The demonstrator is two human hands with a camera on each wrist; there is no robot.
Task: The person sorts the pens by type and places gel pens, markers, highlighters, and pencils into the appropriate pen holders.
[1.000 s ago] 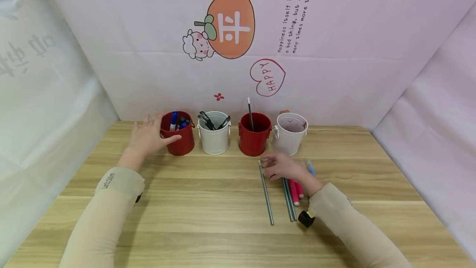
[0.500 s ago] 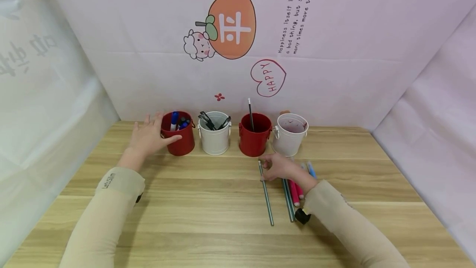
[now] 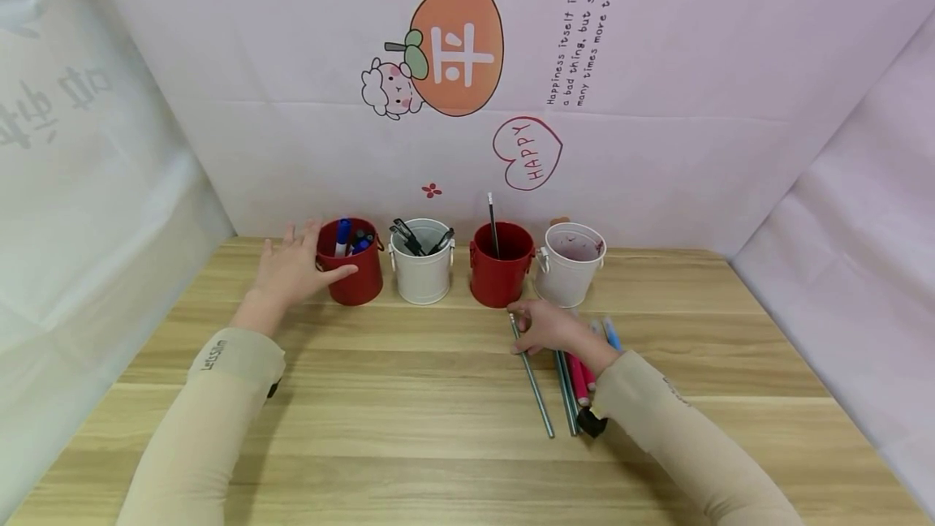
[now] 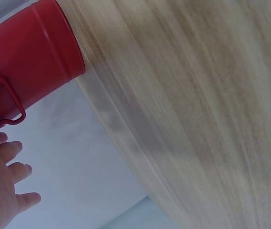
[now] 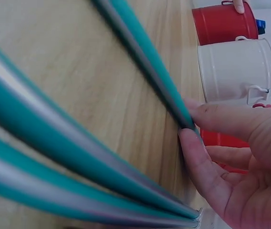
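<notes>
Between thumb and fingers, my right hand [image 3: 546, 326] pinches a green pencil [image 3: 536, 390] near its upper end; in the right wrist view the pencil [image 5: 147, 62] runs away from the fingertips over the wood. Two more green pencils [image 3: 566, 393] lie just right of it. My left hand [image 3: 292, 270] rests against the side of the leftmost red bucket [image 3: 355, 278], fingers spread and thumb along its front. That bucket holds blue and black markers [image 3: 342, 238]. In the left wrist view several fingers [image 4: 20, 171] extend beside the red bucket's handle.
A white bucket [image 3: 422, 274] holds black pens. The second red bucket [image 3: 498, 278] has one dark pencil [image 3: 493, 226] standing in it. Another white bucket [image 3: 566, 278] stands at the right. Pink markers [image 3: 579, 380] and a blue pen [image 3: 612, 334] lie partly under the right forearm.
My right hand has closed its thumb and fingers on the nearest green pencil. The pencil's lower end has swung right. My left hand stays where it was.
</notes>
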